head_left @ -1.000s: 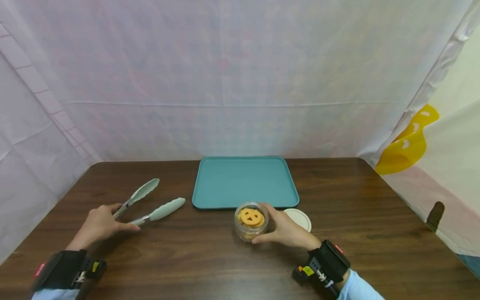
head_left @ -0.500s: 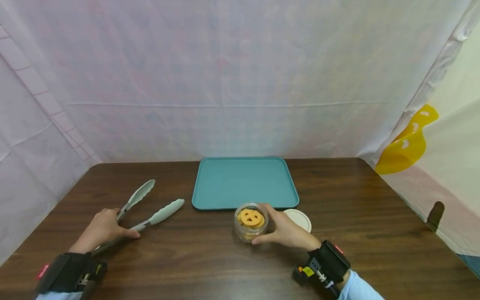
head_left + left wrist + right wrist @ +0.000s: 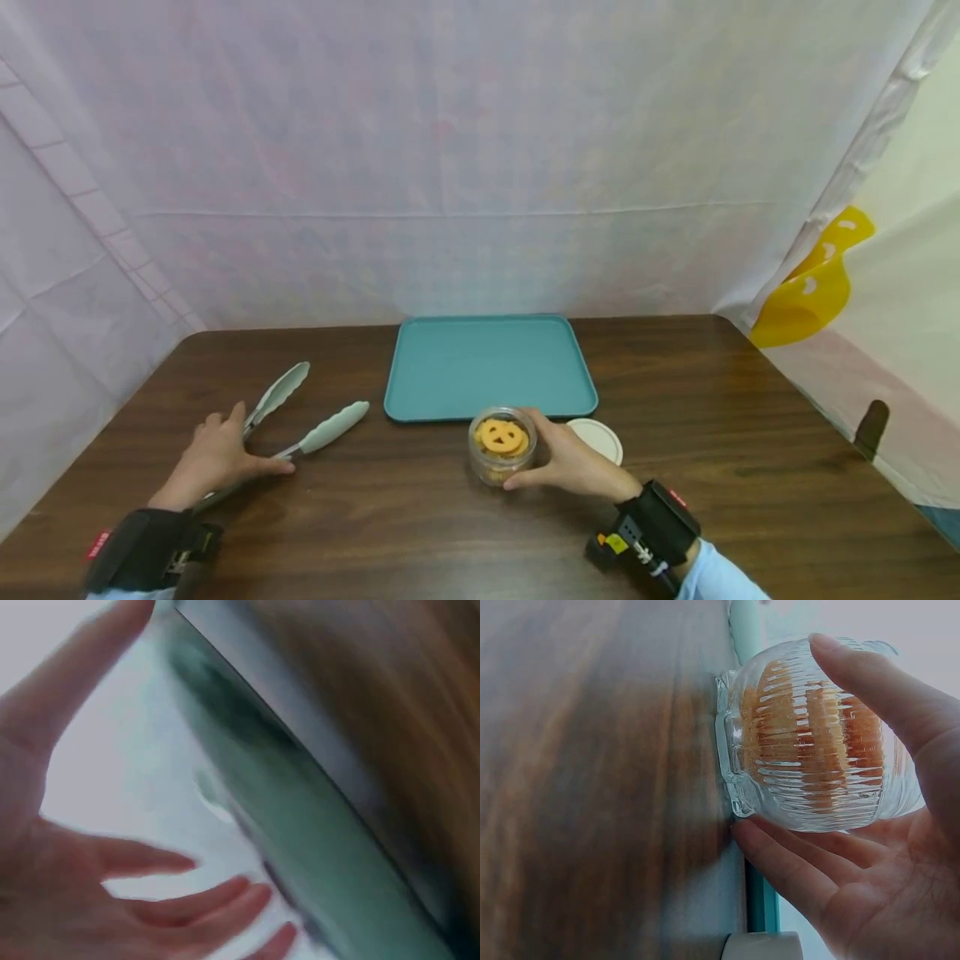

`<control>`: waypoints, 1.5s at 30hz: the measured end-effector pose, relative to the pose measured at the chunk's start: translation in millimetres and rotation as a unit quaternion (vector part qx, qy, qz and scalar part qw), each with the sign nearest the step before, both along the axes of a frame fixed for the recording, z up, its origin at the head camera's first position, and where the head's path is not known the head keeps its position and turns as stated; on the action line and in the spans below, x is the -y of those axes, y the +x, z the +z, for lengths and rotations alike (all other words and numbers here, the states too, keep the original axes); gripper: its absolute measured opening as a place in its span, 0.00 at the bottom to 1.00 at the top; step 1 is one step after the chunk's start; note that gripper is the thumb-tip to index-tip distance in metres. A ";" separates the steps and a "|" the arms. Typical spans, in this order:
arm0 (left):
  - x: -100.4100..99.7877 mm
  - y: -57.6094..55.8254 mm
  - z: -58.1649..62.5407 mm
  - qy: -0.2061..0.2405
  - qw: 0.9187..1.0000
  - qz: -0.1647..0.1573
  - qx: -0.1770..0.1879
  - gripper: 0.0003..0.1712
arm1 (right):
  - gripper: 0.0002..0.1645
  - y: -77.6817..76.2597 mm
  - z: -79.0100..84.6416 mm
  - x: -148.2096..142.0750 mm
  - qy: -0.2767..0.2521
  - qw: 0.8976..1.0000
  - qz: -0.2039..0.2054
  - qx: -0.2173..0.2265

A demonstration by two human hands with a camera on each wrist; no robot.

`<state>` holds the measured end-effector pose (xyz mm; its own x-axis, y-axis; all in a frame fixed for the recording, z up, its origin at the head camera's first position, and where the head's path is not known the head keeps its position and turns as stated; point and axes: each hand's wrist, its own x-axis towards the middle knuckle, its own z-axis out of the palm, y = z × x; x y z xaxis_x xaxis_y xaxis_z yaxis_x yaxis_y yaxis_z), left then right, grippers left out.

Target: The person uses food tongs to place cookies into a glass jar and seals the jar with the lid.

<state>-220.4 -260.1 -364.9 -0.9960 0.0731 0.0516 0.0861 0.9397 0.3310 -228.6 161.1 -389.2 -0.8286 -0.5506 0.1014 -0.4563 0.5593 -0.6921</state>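
My left hand (image 3: 213, 457) is spread over a pair of tongs (image 3: 335, 427) with pale green tips, their two arms apart on the table. In the left wrist view its fingers (image 3: 161, 859) reach out loosely beside a long green part of the tongs (image 3: 300, 817), with a gap between. My right hand (image 3: 573, 460) holds a ribbed glass jar (image 3: 810, 742) upright on the table, thumb on one side and fingers on the other. Through the jar's open top shows a round smiling-face cookie (image 3: 501, 436), with more cookies stacked beneath.
A teal tray (image 3: 487, 367) lies at the back middle of the brown table (image 3: 420, 533), just behind the jar. To the right of the jar, partly behind my right hand, lies a round white lid (image 3: 598, 439). A pale curtain (image 3: 442, 167) closes off the far edge.
My left hand has let go of the tongs and spread its fingers, shifting slightly right. The tongs have dropped a little left and now lie still. The right hand and jar have stayed put.
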 end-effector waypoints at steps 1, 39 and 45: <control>-6.5 2.1 2.4 0.011 1.000 -0.003 -0.018 0.65 | 0.51 0.1 -0.1 0.5 0.001 1.000 0.000 -0.001; -211.4 -11.1 -14.3 0.221 0.930 -0.295 0.014 0.55 | 0.51 22.1 14.1 -54.6 0.158 0.969 -0.126 -0.139; -209.9 -13.4 -13.4 0.221 0.928 -0.298 0.025 0.54 | 0.52 18.6 9.1 -63.6 0.186 0.971 -0.102 -0.113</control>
